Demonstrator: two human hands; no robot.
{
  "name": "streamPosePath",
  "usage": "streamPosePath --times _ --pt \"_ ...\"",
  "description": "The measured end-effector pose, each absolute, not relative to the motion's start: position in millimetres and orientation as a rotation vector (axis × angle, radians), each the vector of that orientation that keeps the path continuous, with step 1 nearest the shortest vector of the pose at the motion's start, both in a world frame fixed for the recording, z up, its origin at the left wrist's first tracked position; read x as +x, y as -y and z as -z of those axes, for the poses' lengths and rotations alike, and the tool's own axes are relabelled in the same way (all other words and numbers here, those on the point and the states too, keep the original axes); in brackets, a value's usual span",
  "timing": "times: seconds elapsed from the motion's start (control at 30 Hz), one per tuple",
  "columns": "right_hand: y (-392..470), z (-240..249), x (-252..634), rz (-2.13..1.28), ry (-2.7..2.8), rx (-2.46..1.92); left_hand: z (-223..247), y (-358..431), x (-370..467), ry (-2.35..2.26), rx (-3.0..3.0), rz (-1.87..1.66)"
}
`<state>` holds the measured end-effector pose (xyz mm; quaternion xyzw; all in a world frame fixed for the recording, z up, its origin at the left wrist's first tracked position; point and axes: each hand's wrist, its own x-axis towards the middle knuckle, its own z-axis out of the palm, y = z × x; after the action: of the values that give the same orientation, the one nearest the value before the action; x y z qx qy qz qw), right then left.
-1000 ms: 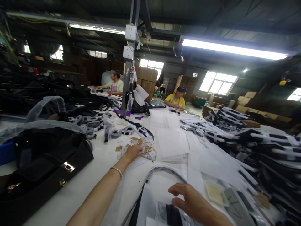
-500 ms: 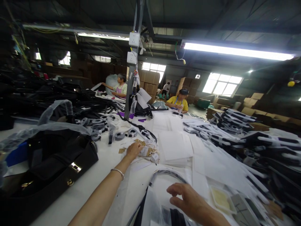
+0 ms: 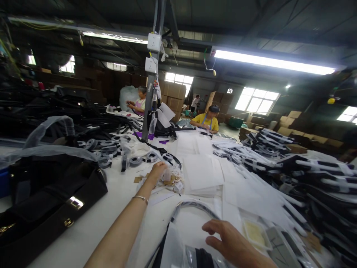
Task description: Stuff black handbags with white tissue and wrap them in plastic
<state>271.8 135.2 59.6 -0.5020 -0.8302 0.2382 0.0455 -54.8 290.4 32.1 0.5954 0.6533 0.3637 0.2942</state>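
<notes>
My left hand (image 3: 158, 169) reaches out over a small pile of tags with strings (image 3: 175, 179). Its fingers are closed, and what lies in them, if anything, is blurred. My right hand (image 3: 224, 236) hovers with thumb and fingers apart and nothing between them. Below it, at the near edge, a black bag (image 3: 205, 257) shows in part, with clear plastic and a white sheet on it and a wrapped loop handle (image 3: 192, 204) arching forward. To the left rests a black handbag (image 3: 55, 201) with gold clasps and film-wrapped handles.
White sheets (image 3: 202, 173) lie mid-table. Rolled straps (image 3: 135, 161) sit near a metal post (image 3: 146, 111) with sockets. Wrapped black pieces (image 3: 318, 178) are heaped at right, by a plastic tray (image 3: 269, 243) with something yellow. Co-workers (image 3: 208, 121) sit across the table.
My left hand has lifted slightly over the tags, its fingers drawn in. My right hand stays over the near bag. The whole view has shifted, with things sliding left.
</notes>
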Motion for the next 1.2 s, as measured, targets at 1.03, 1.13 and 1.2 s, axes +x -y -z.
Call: streamPosePath --times 1.03,1.13,1.2 --pt "-94 -96 184 -1.043 1.742 -0.984 -92 -91 -25 -0.722 1.397 -1.023" --pt "-92 -111 196 -0.916 1.766 -0.982 -93 -92 -19 -0.788 1.486 -1.031" --pt "-90 -120 201 -0.894 1.778 -1.005 -97 -92 -13 -0.764 1.536 -1.037"
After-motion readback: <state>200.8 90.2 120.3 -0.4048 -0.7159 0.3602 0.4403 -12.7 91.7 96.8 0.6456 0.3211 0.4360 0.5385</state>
